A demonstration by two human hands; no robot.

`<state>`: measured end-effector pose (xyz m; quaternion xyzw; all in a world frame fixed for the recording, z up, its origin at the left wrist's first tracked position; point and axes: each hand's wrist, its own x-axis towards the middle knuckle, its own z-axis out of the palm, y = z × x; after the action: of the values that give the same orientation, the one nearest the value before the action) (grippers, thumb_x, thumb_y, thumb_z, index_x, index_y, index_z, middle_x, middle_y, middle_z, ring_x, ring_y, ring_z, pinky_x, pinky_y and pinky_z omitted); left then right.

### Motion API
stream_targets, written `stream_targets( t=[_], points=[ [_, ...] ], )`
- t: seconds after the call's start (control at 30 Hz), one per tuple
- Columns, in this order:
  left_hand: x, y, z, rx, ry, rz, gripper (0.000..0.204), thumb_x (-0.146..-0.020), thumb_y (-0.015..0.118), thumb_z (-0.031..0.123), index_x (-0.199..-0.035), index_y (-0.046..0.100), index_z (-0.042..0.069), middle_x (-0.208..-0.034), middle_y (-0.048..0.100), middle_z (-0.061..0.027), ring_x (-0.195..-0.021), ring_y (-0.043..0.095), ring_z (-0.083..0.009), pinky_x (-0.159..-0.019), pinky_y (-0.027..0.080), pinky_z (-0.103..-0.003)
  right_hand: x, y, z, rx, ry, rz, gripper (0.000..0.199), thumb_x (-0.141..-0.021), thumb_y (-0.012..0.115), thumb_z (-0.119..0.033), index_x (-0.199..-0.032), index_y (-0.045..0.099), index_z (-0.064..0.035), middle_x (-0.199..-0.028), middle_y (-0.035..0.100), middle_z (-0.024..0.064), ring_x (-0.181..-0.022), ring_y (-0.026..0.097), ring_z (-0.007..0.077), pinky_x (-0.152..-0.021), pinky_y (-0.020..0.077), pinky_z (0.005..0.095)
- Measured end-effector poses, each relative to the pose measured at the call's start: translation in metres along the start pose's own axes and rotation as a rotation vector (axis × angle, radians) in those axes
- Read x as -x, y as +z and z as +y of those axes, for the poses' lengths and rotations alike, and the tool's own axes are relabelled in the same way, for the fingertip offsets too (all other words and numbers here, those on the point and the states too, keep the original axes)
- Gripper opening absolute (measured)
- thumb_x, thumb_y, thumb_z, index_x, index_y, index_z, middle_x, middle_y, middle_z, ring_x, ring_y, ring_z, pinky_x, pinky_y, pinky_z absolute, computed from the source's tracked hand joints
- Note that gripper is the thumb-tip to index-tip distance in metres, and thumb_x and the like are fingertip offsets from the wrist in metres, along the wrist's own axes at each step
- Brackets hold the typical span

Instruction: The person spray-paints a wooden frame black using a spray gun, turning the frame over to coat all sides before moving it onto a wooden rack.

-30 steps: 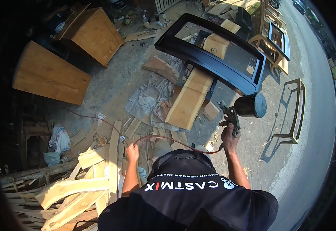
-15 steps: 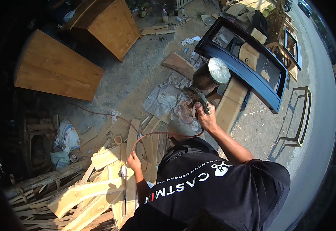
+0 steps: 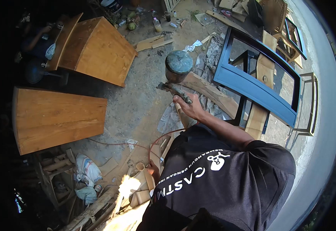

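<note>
My right hand (image 3: pixel 189 106) grips a spray gun (image 3: pixel 175 91), its round, dark-lidded paint cup (image 3: pixel 178 65) standing above the gun body. From the gun side a thin reddish air hose (image 3: pixel 163 135) curves down past my shirt. Lower down, beside my body, my left hand (image 3: pixel 153 169) is closed around that hose; its fingers are partly in shadow. To the right of the gun lies a blue-painted wooden frame (image 3: pixel 248 85) with open panels, propped on boards. Two brown wooden cabinet-like pieces (image 3: pixel 60 119) stand at the left, apart from the gun.
Crumpled paper sheets (image 3: pixel 168 120) and a long plank (image 3: pixel 210 90) lie near my feet. At lower left are a white sack (image 3: pixel 88 169), stacked timber and offcuts. A bottle (image 3: pixel 157 25) stands far off. Another person (image 3: pixel 37 42) is in the dark upper left. A road runs along the right.
My body has turned left, and my right hand with the spray gun has swung left, away from the blue frame. My left hand keeps its hold on the hose.
</note>
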<state>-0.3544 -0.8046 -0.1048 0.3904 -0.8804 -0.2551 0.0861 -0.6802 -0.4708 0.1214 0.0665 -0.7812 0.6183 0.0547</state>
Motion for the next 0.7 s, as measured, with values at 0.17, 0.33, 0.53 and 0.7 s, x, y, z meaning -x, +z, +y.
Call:
stream_targets(
  t=[0.17,0.33,0.53,0.7],
  points=[
    [-0.116,0.016,0.085,-0.178,0.033,-0.189,0.054,-0.101,0.053,0.041,-0.083,0.068,-0.007,-0.082,0.066,-0.0316,-0.078,0.064,-0.0509,-0.070,0.048,-0.055,-0.134,0.017,-0.011,0.055,0.020,-0.033,0.037,-0.094,0.072,-0.035,-0.103,0.071,0.0004,-0.070,0.065,0.0194,-0.059,0.061,0.0264,-0.060,0.0503,0.0394],
    [-0.245,0.043,0.198,-0.098,0.104,-0.240,0.054,-0.104,0.049,0.038,-0.097,0.069,-0.011,-0.087,0.067,-0.0340,-0.084,0.065,-0.0511,-0.072,0.049,-0.054,-0.267,0.016,-0.023,0.012,0.131,-0.040,0.038,-0.093,0.074,-0.034,-0.105,0.071,0.0023,-0.072,0.066,0.0204,-0.059,0.062,0.0278,-0.061,0.0513,0.0400],
    [-0.378,0.108,0.300,-0.174,0.187,-0.353,0.043,-0.104,0.050,0.029,-0.096,0.070,-0.008,-0.088,0.069,-0.0306,-0.083,0.066,-0.0491,-0.074,0.051,-0.052,-0.405,0.023,0.020,0.031,-0.038,0.012,0.041,-0.093,0.073,-0.032,-0.112,0.068,0.0040,-0.082,0.070,0.0230,-0.070,0.069,0.0357,-0.064,0.0523,0.0421],
    [-0.483,0.170,0.380,-0.270,0.197,-0.498,0.042,-0.102,0.051,0.030,-0.094,0.071,-0.007,-0.087,0.069,-0.0293,-0.083,0.066,-0.0483,-0.075,0.051,-0.053,-0.522,0.001,0.017,-0.015,-0.060,-0.014,0.039,-0.094,0.071,-0.038,-0.099,0.069,0.0008,-0.074,0.065,0.0219,-0.065,0.063,0.0390,-0.061,0.0479,0.0452]
  ],
)
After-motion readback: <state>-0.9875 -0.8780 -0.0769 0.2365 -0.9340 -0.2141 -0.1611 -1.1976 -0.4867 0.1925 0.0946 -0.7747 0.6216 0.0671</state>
